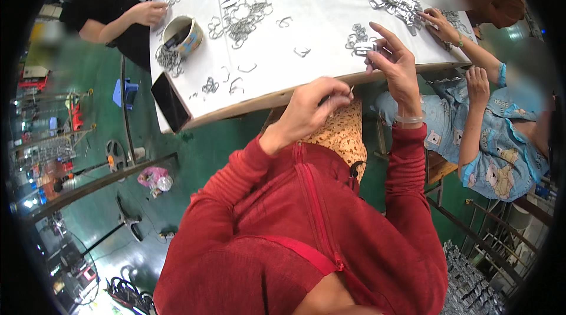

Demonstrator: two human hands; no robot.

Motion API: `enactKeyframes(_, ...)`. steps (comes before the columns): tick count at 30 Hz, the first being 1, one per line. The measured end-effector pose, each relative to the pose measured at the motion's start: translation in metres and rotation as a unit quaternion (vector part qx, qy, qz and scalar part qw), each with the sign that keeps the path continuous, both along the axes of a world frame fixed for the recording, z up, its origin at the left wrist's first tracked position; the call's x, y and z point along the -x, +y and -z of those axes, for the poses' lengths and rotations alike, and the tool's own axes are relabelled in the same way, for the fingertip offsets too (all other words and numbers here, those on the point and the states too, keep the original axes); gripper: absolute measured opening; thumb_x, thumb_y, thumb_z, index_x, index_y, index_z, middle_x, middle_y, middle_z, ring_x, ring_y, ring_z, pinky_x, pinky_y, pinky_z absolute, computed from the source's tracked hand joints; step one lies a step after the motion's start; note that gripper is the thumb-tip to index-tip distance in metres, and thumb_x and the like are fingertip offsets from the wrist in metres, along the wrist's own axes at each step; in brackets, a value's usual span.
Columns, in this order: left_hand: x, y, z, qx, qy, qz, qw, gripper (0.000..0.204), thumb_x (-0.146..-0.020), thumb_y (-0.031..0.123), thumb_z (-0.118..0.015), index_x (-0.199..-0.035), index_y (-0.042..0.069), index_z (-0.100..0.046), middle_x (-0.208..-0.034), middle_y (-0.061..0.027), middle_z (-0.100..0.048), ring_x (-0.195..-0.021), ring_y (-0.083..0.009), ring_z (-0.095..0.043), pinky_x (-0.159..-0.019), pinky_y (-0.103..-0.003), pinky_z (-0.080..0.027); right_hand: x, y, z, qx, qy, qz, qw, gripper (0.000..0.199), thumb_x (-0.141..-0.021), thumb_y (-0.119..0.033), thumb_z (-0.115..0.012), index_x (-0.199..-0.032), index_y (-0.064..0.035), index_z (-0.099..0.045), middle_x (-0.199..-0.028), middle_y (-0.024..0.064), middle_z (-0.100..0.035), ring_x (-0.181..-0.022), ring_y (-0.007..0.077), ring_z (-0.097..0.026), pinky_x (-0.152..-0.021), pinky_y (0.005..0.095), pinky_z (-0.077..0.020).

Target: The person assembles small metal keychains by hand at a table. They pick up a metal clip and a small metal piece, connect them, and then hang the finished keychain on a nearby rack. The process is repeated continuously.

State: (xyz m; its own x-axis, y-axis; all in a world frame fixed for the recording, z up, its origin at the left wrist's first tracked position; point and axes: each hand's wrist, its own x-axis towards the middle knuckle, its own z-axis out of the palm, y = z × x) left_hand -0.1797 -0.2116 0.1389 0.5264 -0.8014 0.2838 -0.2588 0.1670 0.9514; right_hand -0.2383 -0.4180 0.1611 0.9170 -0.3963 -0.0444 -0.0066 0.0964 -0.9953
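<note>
Pinching a silver metal piece (365, 48) above the white table's (197, 70) near edge, your right hand (396, 66) held its index finger extended, likely for a clear view, while your left hand (315, 101) curled beside that edge, its grip impossible to tell.

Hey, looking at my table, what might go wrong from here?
The dark phone lies right at the table's near left corner, so a bump could knock it down. Small wire pieces lie loose by the front edge; a sleeve might sweep them off. The silver metal piece at your right hand's fingertips could slip.
</note>
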Motion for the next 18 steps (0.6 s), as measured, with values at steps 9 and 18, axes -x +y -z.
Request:
enactKeyframes(9, -0.006, 0.001, 0.008, -0.006, -0.091, -0.069, 0.993, 0.013, -0.084, 0.013, -0.062, -0.092, 0.003, -0.06, -0.085, -0.0104, -0.063, -0.078, -0.0226, -0.061, -0.071, -0.032, -0.048, 0.02, 0.054, -0.024, 0.135, 0.026, 0.006, 0.99, 0.05, -0.078, 0.006, -0.062, -0.126, -0.0012, -0.05, -0.08, 0.0059, -0.063, -0.071, 0.0086, -0.059, -0.063, 0.0199, -0.0482)
enactKeyframes(18, -0.008, 0.012, 0.01, -0.025, -0.109, -0.066, 0.991, 0.017, -0.081, 0.011, -0.064, -0.095, 0.003, -0.059, -0.089, -0.0116, -0.061, -0.082, -0.0261, -0.059, -0.072, -0.035, -0.046, 0.02, 0.073, -0.017, 0.094, -0.03, 0.073, 0.992, 0.024, -0.081, 0.007, -0.061, -0.104, 0.0034, -0.062, -0.083, 0.0061, -0.064, -0.068, 0.0089, -0.06, -0.062, 0.0204, -0.0501)
